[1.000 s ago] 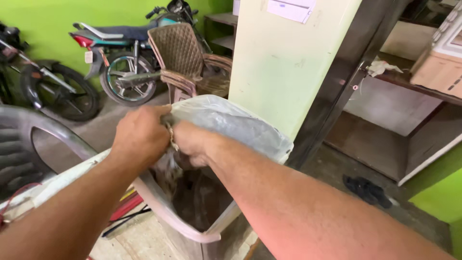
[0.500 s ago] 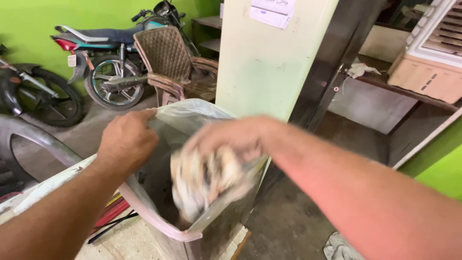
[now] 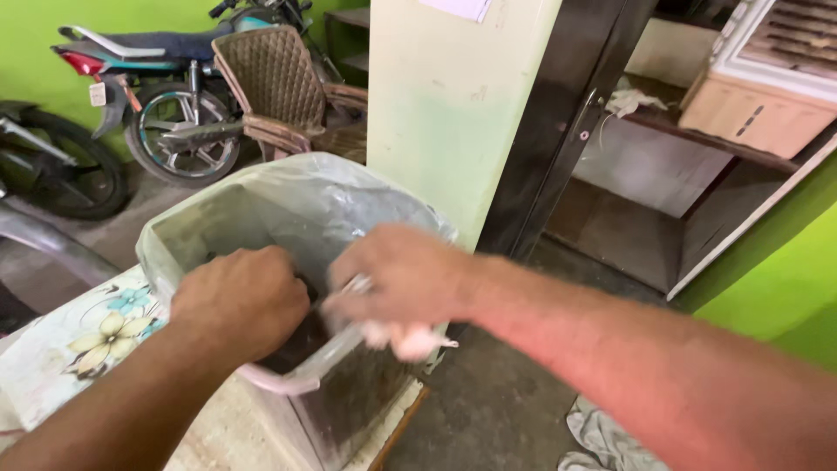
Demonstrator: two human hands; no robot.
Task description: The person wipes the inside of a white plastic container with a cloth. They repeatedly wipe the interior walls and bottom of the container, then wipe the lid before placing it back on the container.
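Note:
A square waste bin (image 3: pixel 344 397) lined with a clear plastic bag (image 3: pixel 301 201) stands on the floor below me. My left hand (image 3: pixel 240 301) is fisted at the bin's near rim, its fingers down inside on the liner. My right hand (image 3: pixel 397 279) is closed on a crumpled white rag (image 3: pixel 405 340) at the bin's near right corner, pressing it against the rim. The bin's inside looks dark and dirty.
A pale green pillar (image 3: pixel 445 113) and a dark shelf unit (image 3: pixel 663 192) stand behind the bin. A brown wicker chair (image 3: pixel 279 87) and a motorcycle (image 3: pixel 157 96) are at the back left. A floral cloth (image 3: pixel 96 340) lies left; a rag (image 3: pixel 606 440) lies on the floor.
My right hand drew the rag out of the bin and brought it down to the near right rim. My left hand shifted from the far edge to the near rim.

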